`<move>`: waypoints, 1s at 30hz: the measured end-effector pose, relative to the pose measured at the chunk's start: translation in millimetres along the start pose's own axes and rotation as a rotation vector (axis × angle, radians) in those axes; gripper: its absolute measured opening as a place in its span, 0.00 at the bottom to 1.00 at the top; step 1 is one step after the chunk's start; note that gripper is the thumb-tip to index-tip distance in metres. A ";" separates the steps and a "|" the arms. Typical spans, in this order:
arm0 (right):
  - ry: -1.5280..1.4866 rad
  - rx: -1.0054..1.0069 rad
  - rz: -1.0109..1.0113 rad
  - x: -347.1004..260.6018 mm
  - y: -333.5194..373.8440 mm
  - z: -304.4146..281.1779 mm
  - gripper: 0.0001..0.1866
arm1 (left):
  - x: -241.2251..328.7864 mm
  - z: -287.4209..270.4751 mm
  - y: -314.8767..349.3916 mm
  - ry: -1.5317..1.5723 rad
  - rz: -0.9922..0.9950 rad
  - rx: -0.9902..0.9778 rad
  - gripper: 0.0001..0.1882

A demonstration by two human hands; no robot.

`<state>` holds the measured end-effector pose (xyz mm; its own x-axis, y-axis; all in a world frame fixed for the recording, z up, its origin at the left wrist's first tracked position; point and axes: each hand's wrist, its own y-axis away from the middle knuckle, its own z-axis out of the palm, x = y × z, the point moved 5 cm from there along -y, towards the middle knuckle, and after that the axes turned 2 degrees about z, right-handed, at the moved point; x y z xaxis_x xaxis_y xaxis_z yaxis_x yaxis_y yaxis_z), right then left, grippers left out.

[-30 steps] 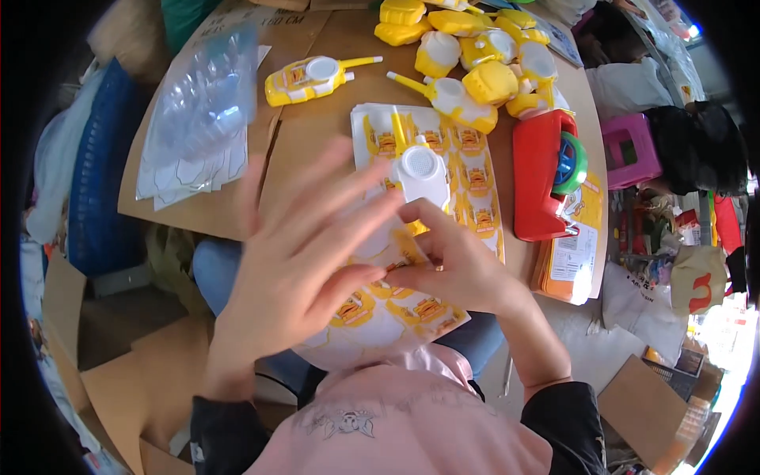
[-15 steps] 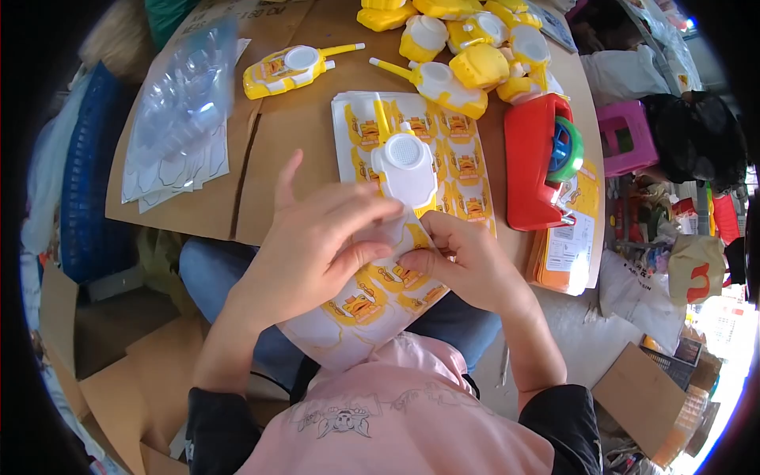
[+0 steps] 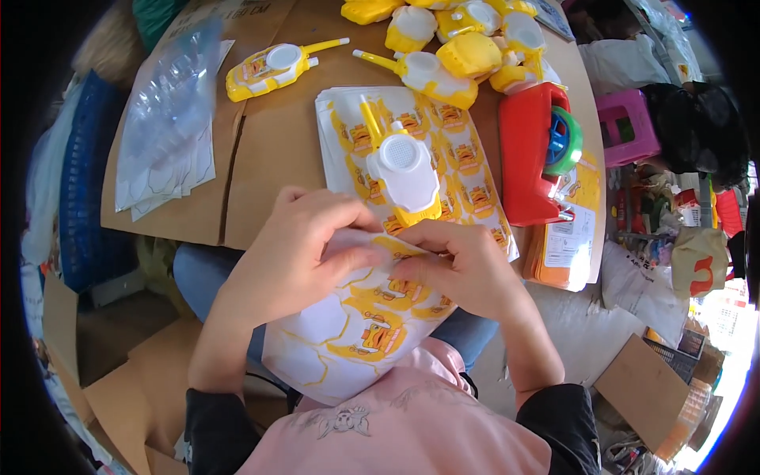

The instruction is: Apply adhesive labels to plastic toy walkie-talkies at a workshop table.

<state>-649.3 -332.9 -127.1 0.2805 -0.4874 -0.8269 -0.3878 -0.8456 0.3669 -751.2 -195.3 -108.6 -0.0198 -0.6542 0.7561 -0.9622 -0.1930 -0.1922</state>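
Between my hands is a sticker sheet [image 3: 372,336] with yellow cartoon stickers and several blank cut-out outlines, bent over my lap. My left hand [image 3: 305,257] is closed on its upper edge, thumb and fingers together. My right hand [image 3: 467,273] pinches the sheet's upper right part between thumb and curled index finger. Just beyond my fingers lies a yellow and white toy walkie-talkie [image 3: 405,170], its round grille facing up. Under it is a stack of sticker sheets [image 3: 336,119] on the cardboard-covered table [image 3: 273,158].
Another toy walkie-talkie [image 3: 269,70] lies far left, near clear plastic blister shells [image 3: 170,111] on used sheets. A pile of yellow toys [image 3: 467,55] sits at the back. To the right stand a red tape dispenser [image 3: 526,158] and a stack of printed cards [image 3: 558,257].
My left hand has come down from its raised, spread pose and closed on the sheet. The held sheet has shifted toward me, showing more of its peeled area.
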 end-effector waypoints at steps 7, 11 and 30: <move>0.387 0.646 -0.346 -8.0 -59.5 -90.2 0.20 | -7.5 3.9 -4.2 0.007 0.051 -0.243 0.06; 1.024 0.757 -0.617 -17.7 -114.3 -87.1 0.22 | 1.4 20.8 -9.8 0.087 0.193 -0.263 0.06; -0.391 0.544 -0.162 56.3 -60.7 -51.0 0.20 | -25.6 12.2 2.9 -0.090 0.008 -0.259 0.05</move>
<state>-565.2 -320.1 -174.2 0.0739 -0.1632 -0.9838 -0.7818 -0.6220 0.0444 -750.2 -188.0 -136.1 -0.0150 -0.7195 0.6943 -0.9997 -0.0013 -0.0229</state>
